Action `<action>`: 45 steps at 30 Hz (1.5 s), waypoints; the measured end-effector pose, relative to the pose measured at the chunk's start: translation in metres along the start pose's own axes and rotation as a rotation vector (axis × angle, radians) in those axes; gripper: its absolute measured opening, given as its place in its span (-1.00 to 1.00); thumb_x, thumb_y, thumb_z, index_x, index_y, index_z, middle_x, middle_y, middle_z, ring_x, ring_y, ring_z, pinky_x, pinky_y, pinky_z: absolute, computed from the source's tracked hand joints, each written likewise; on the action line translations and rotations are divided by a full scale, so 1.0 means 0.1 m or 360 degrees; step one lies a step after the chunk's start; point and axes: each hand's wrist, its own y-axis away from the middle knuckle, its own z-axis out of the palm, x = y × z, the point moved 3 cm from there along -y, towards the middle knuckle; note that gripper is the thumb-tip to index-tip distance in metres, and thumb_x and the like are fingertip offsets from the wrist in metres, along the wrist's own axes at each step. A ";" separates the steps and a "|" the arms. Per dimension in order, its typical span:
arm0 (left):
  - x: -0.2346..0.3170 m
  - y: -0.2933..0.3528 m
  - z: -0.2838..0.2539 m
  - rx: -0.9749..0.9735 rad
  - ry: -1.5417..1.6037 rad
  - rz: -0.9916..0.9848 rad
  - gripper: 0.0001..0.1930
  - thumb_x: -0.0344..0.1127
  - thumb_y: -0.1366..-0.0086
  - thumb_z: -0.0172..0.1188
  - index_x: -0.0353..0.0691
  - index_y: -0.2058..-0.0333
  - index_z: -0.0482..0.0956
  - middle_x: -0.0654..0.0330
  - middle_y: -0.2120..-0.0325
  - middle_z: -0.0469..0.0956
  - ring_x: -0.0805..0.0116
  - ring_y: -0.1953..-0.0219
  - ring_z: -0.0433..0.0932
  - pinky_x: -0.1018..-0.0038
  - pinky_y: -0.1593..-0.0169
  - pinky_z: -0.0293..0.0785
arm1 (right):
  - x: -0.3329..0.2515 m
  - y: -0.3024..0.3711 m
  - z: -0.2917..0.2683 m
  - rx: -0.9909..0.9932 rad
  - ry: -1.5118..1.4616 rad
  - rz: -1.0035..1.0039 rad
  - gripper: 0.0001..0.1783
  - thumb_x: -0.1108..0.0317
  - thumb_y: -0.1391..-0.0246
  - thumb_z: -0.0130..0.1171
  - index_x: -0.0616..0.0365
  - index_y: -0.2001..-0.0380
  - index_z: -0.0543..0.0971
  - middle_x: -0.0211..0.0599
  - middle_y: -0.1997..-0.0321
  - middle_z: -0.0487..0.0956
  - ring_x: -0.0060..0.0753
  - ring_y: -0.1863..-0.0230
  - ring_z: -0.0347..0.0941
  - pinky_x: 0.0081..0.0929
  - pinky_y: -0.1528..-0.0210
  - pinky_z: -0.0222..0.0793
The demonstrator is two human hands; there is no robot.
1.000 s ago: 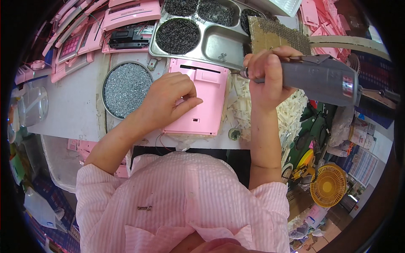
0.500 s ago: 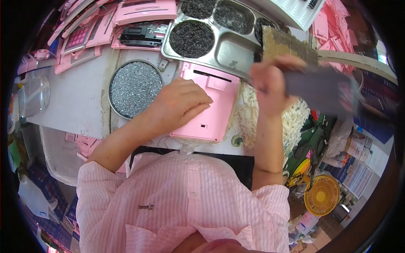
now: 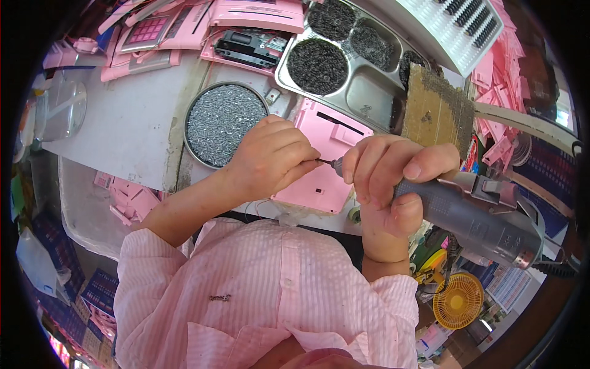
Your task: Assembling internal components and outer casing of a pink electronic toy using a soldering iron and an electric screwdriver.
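Note:
My right hand (image 3: 393, 175) is wrapped round a dark grey electric screwdriver (image 3: 473, 218), which lies nearly level with its thin bit pointing left. My left hand (image 3: 273, 150) is pinched closed, its fingertips at the end of the bit. Whatever sits between those fingers, if anything, is too small to make out. Beneath both hands lies a flat pink plastic panel (image 3: 316, 187) with a dark slot along its far edge and a small square hole near its front. Just left of my left hand stands a round metal dish (image 3: 187, 132) heaped with small silver screws (image 3: 224, 123).
A steel compartment tray (image 3: 373, 101) holds small black screws behind the panel. Pink housings (image 3: 150, 34) are stacked at the far left. Brown cardboard (image 3: 439, 111) and a white ribbed tray (image 3: 452, 34) lie far right. A yellow basket (image 3: 458, 301) sits low on the right.
My right hand has brought the screwdriver down and left, so its bit meets my left fingertips. The left hand stays pinched over the panel. The whole view has shifted slightly.

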 end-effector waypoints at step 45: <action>-0.06 0.31 -0.13 0.0176 -0.0132 -0.0143 -0.76 -0.47 0.00 0.44 -0.14 0.34 0.58 0.31 0.38 0.66 0.36 0.28 0.67 -0.03 -0.31 0.19 | 0.31 -0.10 0.27 -0.0089 0.0189 0.0143 -0.62 0.19 -0.19 0.34 0.07 0.18 0.34 -0.38 0.63 0.43 -0.42 0.60 0.36 -0.36 0.47 0.40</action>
